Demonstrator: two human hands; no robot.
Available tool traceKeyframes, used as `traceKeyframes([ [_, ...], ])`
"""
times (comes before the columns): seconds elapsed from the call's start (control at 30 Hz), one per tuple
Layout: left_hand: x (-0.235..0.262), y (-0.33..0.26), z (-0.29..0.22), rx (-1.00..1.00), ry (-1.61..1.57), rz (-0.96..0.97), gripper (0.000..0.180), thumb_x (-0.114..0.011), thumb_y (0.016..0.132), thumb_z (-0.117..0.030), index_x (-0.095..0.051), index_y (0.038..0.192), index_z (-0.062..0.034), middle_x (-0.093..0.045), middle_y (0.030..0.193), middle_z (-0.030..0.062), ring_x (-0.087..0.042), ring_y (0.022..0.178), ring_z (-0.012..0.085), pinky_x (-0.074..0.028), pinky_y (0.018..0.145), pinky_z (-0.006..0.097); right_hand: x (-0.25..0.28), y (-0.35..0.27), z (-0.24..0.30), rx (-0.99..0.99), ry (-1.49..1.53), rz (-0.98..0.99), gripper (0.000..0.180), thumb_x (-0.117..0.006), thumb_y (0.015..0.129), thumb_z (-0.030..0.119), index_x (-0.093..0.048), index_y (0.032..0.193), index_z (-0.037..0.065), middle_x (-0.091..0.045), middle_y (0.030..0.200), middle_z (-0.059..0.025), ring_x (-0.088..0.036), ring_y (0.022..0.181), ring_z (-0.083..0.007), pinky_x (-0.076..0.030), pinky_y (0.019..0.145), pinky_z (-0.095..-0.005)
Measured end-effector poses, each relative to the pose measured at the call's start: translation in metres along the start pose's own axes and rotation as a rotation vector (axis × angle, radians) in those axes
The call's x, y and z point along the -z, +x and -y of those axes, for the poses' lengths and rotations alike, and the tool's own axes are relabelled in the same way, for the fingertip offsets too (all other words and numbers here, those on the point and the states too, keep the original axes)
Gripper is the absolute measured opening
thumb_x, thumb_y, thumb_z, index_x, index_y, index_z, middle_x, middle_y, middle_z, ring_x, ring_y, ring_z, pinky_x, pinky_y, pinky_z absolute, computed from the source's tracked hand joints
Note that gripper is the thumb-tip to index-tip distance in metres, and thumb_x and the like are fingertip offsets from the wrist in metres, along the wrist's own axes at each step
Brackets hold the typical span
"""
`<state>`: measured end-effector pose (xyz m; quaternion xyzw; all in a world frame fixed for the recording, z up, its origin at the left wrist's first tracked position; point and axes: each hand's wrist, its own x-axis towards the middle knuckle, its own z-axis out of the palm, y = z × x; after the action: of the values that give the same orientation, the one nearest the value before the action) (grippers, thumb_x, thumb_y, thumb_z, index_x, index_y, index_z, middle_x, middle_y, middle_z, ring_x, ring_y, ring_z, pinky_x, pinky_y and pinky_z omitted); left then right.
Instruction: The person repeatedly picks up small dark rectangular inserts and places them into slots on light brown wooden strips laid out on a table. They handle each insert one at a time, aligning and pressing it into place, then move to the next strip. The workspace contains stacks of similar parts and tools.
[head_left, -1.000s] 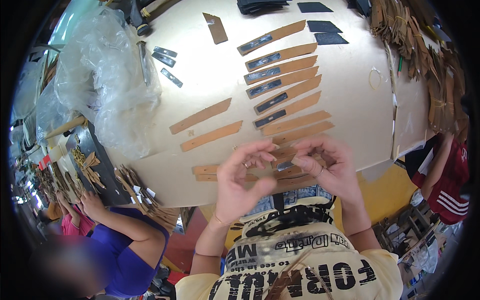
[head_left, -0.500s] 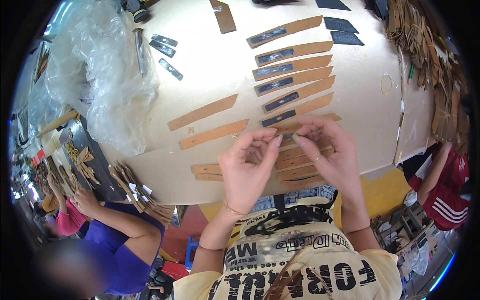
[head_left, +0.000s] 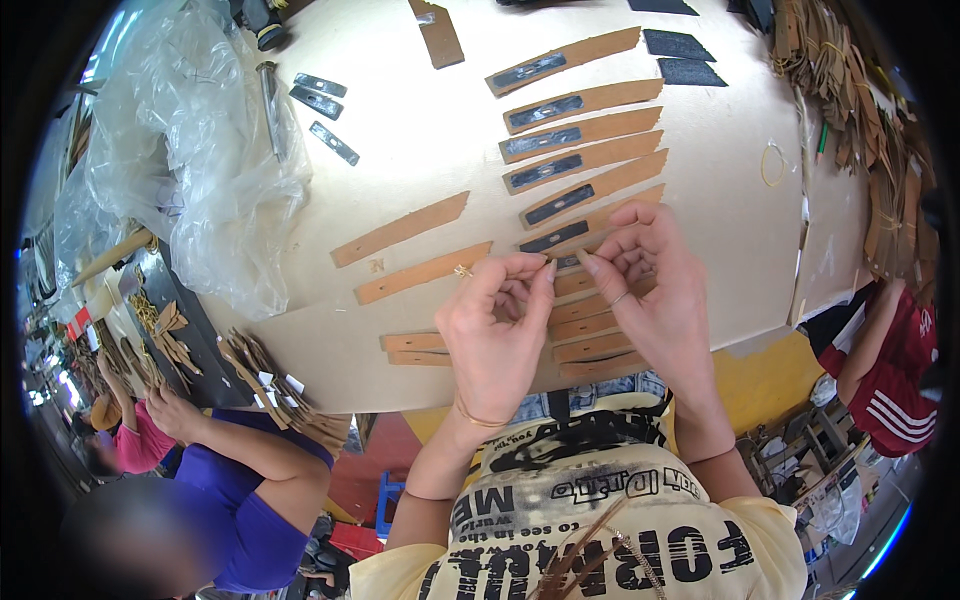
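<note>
Both my hands meet over a column of brown leather-like strips on the table. Between my fingertips is a small dark slotted patch (head_left: 568, 263). My left hand (head_left: 500, 325) is closed in a pinch at the patch's left end. The thumb and forefinger of my right hand (head_left: 655, 295) pinch at its other end. The patch lies over or just above a strip mostly hidden by my right hand. Right beyond it, a brown strip (head_left: 610, 212) bears a similar dark patch (head_left: 553, 238). Nearer me, bare strips (head_left: 585, 328) lie partly under my right hand.
Loose dark patches (head_left: 333, 143) lie at the upper left, beside a metal rod (head_left: 270, 110) and clear plastic sheeting (head_left: 215, 200). Bare strips (head_left: 425, 273) sit left of my hands. Black pieces (head_left: 690, 72) and strip bundles (head_left: 890, 215) are at the right. A co-worker in purple (head_left: 265, 480) works at left.
The dark patch between my fingertips has shifted slightly up and away from me, and more of it shows. My right hand has moved a little left and up.
</note>
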<state>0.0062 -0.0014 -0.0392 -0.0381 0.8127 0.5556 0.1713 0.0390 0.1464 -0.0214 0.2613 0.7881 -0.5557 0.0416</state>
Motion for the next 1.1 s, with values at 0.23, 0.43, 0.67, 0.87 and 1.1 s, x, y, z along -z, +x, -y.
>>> traceKeyframes([
  [0.23,-0.001,0.001,-0.003,-0.041,0.06,-0.005,0.011,-0.076,0.083,0.002,-0.069,0.091,0.0003,-0.068,0.074,0.0051,-0.06,0.062,0.0071,-0.048,0.056,0.022,0.002,0.003,0.001,-0.016,-0.005,0.021,0.039,-0.072,0.086,-0.003,-0.049,0.116,0.003,-0.065,0.078,-0.0038,-0.06,0.069,-0.0085,-0.047,0.063,-0.0226],
  [0.43,-0.002,0.001,-0.003,-0.071,0.077,-0.011,0.011,-0.076,0.083,0.002,-0.069,0.09,-0.0003,-0.068,0.074,0.0053,-0.06,0.062,0.008,-0.048,0.056,0.022,0.002,0.004,0.001,-0.022,-0.003,0.029,0.041,-0.072,0.086,-0.003,-0.044,0.115,0.004,-0.065,0.077,-0.0044,-0.06,0.069,-0.0086,-0.048,0.062,-0.0226],
  [0.67,0.001,0.001,-0.002,-0.069,0.077,0.021,0.011,-0.076,0.082,0.003,-0.068,0.089,-0.0009,-0.066,0.072,0.0058,-0.061,0.06,0.0099,-0.049,0.056,0.024,0.003,0.004,0.0,-0.01,-0.009,0.03,0.041,-0.072,0.086,-0.005,-0.043,0.114,0.005,-0.066,0.077,-0.0047,-0.061,0.069,-0.0087,-0.048,0.062,-0.0222],
  [0.87,-0.002,0.0,-0.001,-0.125,0.132,-0.002,0.013,-0.077,0.08,0.003,-0.068,0.088,-0.0016,-0.065,0.073,0.0065,-0.061,0.061,0.0122,-0.049,0.056,0.025,0.001,0.004,-0.002,0.021,-0.033,0.027,0.041,-0.072,0.086,-0.005,-0.042,0.114,0.005,-0.066,0.077,-0.0048,-0.061,0.069,-0.0087,-0.048,0.062,-0.0215],
  [1.1,0.001,-0.009,0.012,-0.38,0.3,-0.116,0.026,-0.075,0.077,0.007,-0.072,0.1,-0.006,-0.062,0.096,0.0095,-0.061,0.071,0.0199,-0.049,0.058,0.029,0.003,0.004,0.0,-0.001,-0.025,0.041,0.042,-0.071,0.087,-0.004,-0.042,0.115,0.005,-0.065,0.077,-0.0039,-0.06,0.066,-0.0077,-0.047,0.06,-0.0212],
])
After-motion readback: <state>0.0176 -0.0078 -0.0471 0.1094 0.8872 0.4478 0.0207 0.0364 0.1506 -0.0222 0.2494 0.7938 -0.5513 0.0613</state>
